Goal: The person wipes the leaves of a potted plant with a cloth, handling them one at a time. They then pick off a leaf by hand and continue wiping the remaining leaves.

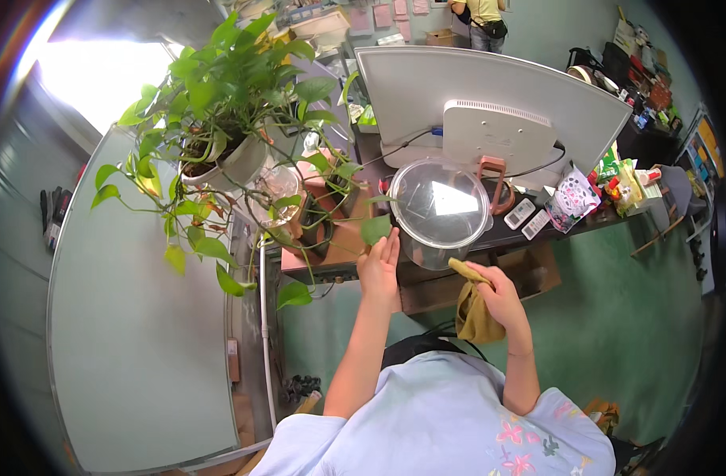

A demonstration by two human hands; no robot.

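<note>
My left hand (pixel 379 271) is raised at a green leaf (pixel 376 230) on a trailing stem, its fingers extended along the leaf's lower right edge and seemingly supporting it. The leaf belongs to a pothos plant (pixel 220 77) in a white pot (pixel 235 163) at the upper left. In my right hand (pixel 503 297) is a folded mustard-yellow cloth (pixel 477 318), one corner sticking out toward the left and the rest hanging down. Between and beyond my hands stands a clear plastic container with a round lid (pixel 440 205).
A large white monitor (pixel 488 83), seen from behind, stands across the dark desk (pixel 488 235). Two remotes (pixel 528 219) and several snack packets (pixel 574 199) lie to the right. A white board (pixel 142 309) rises at left. Another person (pixel 488 24) stands far back.
</note>
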